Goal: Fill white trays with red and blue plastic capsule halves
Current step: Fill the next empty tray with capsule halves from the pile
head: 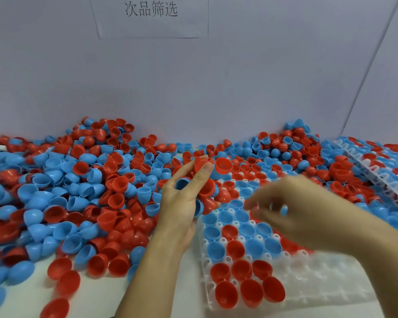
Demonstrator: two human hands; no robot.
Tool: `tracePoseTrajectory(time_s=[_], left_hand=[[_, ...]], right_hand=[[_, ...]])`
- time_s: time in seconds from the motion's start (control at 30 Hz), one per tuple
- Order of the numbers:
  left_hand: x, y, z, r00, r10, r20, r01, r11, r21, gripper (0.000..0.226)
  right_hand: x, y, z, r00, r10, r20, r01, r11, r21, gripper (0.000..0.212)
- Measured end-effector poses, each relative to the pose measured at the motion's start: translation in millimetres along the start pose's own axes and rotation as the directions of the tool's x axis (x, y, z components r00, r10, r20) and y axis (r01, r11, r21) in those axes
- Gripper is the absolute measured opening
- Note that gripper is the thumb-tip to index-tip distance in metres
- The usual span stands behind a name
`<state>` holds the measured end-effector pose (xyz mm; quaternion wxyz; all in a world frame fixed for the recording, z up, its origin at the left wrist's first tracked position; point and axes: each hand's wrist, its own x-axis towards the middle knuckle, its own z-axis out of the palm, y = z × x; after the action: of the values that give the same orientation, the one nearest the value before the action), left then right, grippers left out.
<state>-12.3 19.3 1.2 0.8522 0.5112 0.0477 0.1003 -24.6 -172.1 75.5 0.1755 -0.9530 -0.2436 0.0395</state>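
**Loading the tray**

Crowding the tray's (319, 283) left and far edges, loose halves (78, 191); near right cells bare. Left hand (184, 198) clutching several red and blue halves. Right hand (292, 203) blurred above tray, curled, pinching something blue.

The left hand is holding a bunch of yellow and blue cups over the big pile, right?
Not quite. In the head view the left hand holds a bunch of red and blue capsule halves, not yellow and blue ones. No yellow shows anywhere. The rest is right: it is by the big pile.
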Motion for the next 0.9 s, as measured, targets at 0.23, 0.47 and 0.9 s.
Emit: tracePoseTrajectory(time_s=[0.23, 0.47, 0.9], left_hand=[[5.3, -6.1, 1.3, 0.975, 0.219, 0.043, -0.222, 0.929, 0.296, 0.045], [9.7, -9.0, 0.2, 0.921, 0.316, 0.229, -0.390, 0.737, 0.551, 0.044], [14.4, -7.8, -3.4, 0.913, 0.379, 0.153, -0.407, 0.810, 0.422, 0.034]], right_hand=[[54.5, -8.9, 13.5, 0.899, 0.067, -0.433, 0.133, 0.900, 0.415, 0.021], [54.4, 12.8, 25.2, 0.974, 0.212, -0.083, -0.096, 0.712, 0.696, 0.019], [-19.3, 48.4, -2.3, 0.997, 0.036, -0.067, -0.019, 0.970, 0.241, 0.006]])
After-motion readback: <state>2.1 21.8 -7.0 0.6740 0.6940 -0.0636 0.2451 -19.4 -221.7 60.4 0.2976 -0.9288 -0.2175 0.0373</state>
